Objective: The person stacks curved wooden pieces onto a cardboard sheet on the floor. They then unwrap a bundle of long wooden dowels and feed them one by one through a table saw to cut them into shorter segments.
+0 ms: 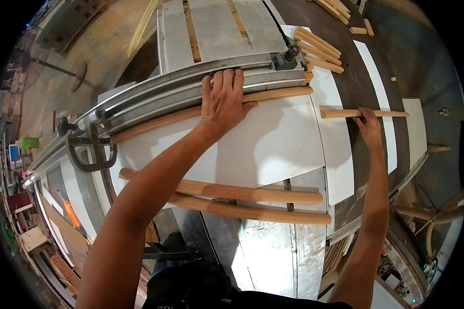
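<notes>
My left hand (224, 100) is closed over a metal fence (170, 103), its fingers hooked on the top and its thumb along a long rounded wooden rod (278, 95). The rod lies flush with the fence's near side, on a white board (273, 136). Off to the right, my right hand (369, 126) grips a shorter wooden rod (337, 114) near its middle, just over the dark tabletop (363, 92). Two more long rods, an upper one (252, 193) and a lower one (263, 212), lie side by side nearer to me, partly behind my left forearm.
Several short rods (319, 49) are piled beyond the fence's right end, beside a black stop block (285, 61). A grey clamp handle (92, 154) sticks out at the fence's left end. The slotted metal table (216, 31) extends behind; a floor fan (23, 59) stands far left.
</notes>
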